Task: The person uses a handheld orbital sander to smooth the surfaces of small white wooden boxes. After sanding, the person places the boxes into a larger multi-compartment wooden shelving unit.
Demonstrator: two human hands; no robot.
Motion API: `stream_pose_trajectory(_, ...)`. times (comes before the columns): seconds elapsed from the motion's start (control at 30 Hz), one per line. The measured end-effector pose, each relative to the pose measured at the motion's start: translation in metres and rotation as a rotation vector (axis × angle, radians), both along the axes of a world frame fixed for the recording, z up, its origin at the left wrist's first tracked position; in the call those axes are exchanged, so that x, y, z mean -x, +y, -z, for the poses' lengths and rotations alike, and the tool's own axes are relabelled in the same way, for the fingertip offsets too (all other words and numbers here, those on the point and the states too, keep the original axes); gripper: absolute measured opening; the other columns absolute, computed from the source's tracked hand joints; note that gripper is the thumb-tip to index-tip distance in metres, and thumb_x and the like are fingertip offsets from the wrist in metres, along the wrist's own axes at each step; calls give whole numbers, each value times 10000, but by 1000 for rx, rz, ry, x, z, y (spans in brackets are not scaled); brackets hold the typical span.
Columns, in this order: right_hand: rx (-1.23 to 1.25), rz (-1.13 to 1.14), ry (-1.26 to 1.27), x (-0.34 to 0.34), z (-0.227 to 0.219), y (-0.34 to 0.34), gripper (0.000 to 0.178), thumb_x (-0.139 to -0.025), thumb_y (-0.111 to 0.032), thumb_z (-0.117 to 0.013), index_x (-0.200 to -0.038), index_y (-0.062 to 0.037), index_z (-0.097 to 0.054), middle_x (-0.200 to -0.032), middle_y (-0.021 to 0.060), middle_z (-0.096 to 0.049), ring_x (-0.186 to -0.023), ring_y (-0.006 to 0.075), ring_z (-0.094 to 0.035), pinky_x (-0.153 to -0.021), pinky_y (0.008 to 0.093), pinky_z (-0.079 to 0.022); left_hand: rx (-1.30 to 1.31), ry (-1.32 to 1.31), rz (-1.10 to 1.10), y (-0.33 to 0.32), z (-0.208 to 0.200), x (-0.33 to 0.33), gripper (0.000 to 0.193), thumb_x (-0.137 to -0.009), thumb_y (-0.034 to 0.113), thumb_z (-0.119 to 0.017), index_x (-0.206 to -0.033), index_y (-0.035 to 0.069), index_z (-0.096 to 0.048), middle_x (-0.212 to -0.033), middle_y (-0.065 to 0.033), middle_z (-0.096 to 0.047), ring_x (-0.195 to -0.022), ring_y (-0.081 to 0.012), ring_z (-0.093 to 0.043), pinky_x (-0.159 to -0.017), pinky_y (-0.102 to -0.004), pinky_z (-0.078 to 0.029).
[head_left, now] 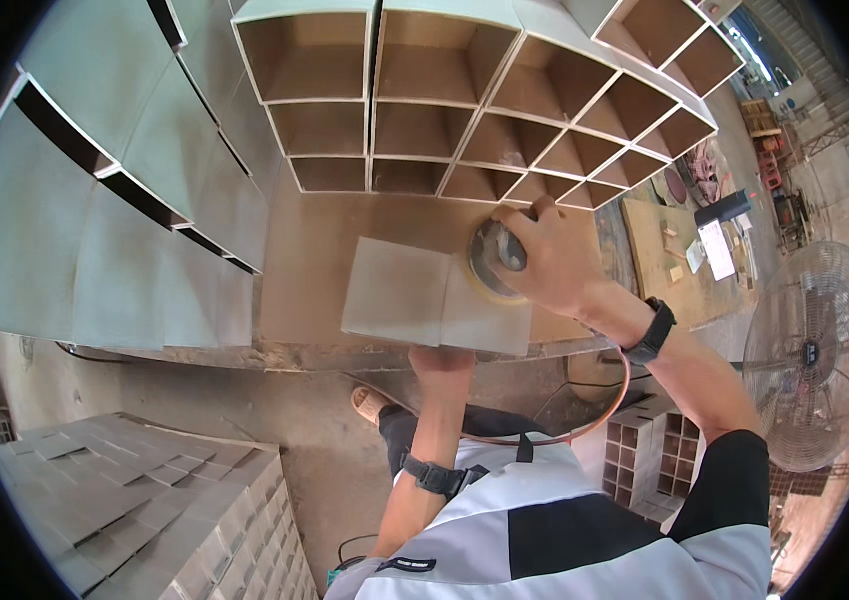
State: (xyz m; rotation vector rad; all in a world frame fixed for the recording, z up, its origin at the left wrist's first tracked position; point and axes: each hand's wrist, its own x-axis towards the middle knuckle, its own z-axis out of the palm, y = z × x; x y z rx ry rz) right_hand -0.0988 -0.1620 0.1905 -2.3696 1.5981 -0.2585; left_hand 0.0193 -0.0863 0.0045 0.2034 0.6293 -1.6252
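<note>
My right hand [559, 258] is wrapped round a round, disc-shaped power sander [495, 258]. The sander rests on the right part of a pale grey box-like piece [394, 290], which lies on the brown workbench [304, 290]. A line or edge divides the piece's upper surface near its middle. At the near edge of this piece is my left hand [441, 362], its fingers hidden by the piece. An orange-red hose [616, 400] curves below my right forearm.
White-edged boxes with brown compartments [424, 130] stand stacked along the bench's far side. Large grey panels [94, 230] rise at left. A bigger stack of grey pieces [134, 500] stands lower left. At right are a wooden board [659, 240] with papers and a standing fan [810, 355].
</note>
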Motion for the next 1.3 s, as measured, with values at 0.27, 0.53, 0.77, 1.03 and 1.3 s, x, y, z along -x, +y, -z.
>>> stream_pose_trajectory(0.27,-520,80,-436,15,-1,24,537,-808,-240,-690,-1302,-153,-498,-1178,180,-562,-1105,310,-607,-821,394,-540,74,-31,21,2,10,4,448,-948,338,-479,-1292,58,-544,-1283,-103,-592,-1203,-289,-547,-1008,-451,-452)
stream_pose_trajectory(0.53,-587,149,-611,18,7,30,426,-750,-218,-729,-1135,-119,-576,-1066,229,-545,-973,358,-604,-805,416,-524,87,-77,14,0,0,6,403,-956,322,-454,-1248,67,-567,-1252,-80,-604,-1165,-251,-570,-1005,-421,-455)
stream_pose_trajectory(0.77,78,-259,27,-18,-17,56,392,-727,-235,-739,-1087,-160,-604,-1142,265,-521,-909,381,-596,-785,396,-524,243,-22,12,3,27,-2,419,-918,282,-528,-1267,55,-568,-1272,-110,-604,-1182,-279,-563,-1028,-468,-435)
stream_pose_trajectory(1.03,79,-277,86,-6,-6,47,395,-768,-283,-700,-1139,-196,-596,-1174,207,-541,-949,364,-617,-759,437,-543,185,-191,18,3,20,0,460,-886,288,-564,-1286,61,-563,-1290,-103,-597,-1221,-286,-538,-1043,-480,-424)
stream_pose_trajectory(1.3,268,291,150,71,-3,-31,495,-784,-245,-681,-1245,-97,-577,-1089,242,-634,-929,354,-654,-802,409,-527,215,49,188,1,-4,-6,412,-928,361,-547,-1190,49,-604,-1222,-87,-630,-1114,-241,-595,-957,-401,-474)
